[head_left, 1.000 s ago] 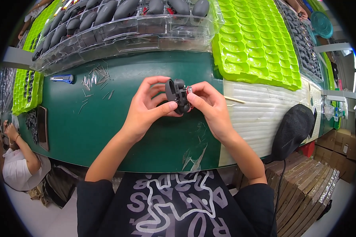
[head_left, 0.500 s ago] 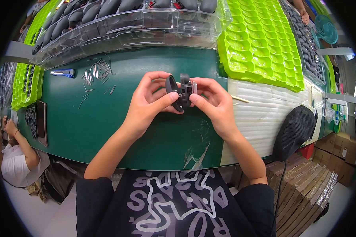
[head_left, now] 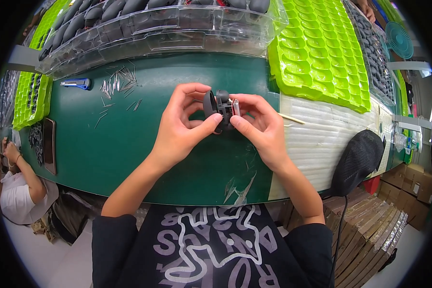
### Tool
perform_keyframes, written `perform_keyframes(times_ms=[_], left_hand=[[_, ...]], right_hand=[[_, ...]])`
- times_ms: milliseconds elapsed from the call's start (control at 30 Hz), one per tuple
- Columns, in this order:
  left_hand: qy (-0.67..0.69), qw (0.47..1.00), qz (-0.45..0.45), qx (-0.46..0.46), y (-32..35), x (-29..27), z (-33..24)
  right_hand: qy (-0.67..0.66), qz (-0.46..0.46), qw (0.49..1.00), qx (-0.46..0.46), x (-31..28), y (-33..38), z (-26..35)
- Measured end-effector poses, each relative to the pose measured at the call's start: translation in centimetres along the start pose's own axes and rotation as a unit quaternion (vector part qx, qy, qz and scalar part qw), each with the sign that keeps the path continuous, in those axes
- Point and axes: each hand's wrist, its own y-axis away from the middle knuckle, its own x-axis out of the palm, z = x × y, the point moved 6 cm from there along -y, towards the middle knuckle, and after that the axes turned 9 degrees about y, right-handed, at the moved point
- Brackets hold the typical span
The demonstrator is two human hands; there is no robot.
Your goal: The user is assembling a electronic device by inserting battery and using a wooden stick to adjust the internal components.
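Note:
My left hand [head_left: 180, 127] is closed on a black oval plastic shell [head_left: 209, 104], thumb on the near side and fingers behind it. My right hand [head_left: 262, 126] pinches a black inner part [head_left: 223, 103] with a small silvery, clear-looking piece [head_left: 235, 107] on its right side. Shell and inner part are side by side above the green table [head_left: 129, 153], pressed close together. Whether they are locked to each other I cannot tell, since my thumbs and fingers cover the lower joint.
Thin metal pins [head_left: 120, 81] lie left, by a blue utility knife [head_left: 76, 84]. A phone [head_left: 49, 146] is at the left edge. Clear trays [head_left: 153, 41] of black shells stand at the back, a lime-green tray [head_left: 317, 53] at right. A black mesh object [head_left: 358, 158] sits near right.
The black shell and the inner part have come closer together, and the shell is turned more edge-on. My hands stay in nearly the same place.

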Motion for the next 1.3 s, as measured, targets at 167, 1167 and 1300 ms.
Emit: perform_keyframes(times_ms=[167, 1167, 1300], left_hand=[[0.016, 1.0, 0.004, -0.006, 0.07, 0.31, 0.08], [0.06, 0.997, 0.012, -0.051, -0.06, 0.18, 0.29], [0.052, 0.998, 0.01, -0.042, 0.04, 0.18, 0.57]], right_hand=[[0.0, 0.001, 1.0, 0.003, -0.06, -0.01, -0.16], [0.019, 0.02, 1.0, -0.002, -0.1, -0.04, -0.2], [0.03, 0.014, 0.999, -0.018, -0.24, 0.13, -0.33]])
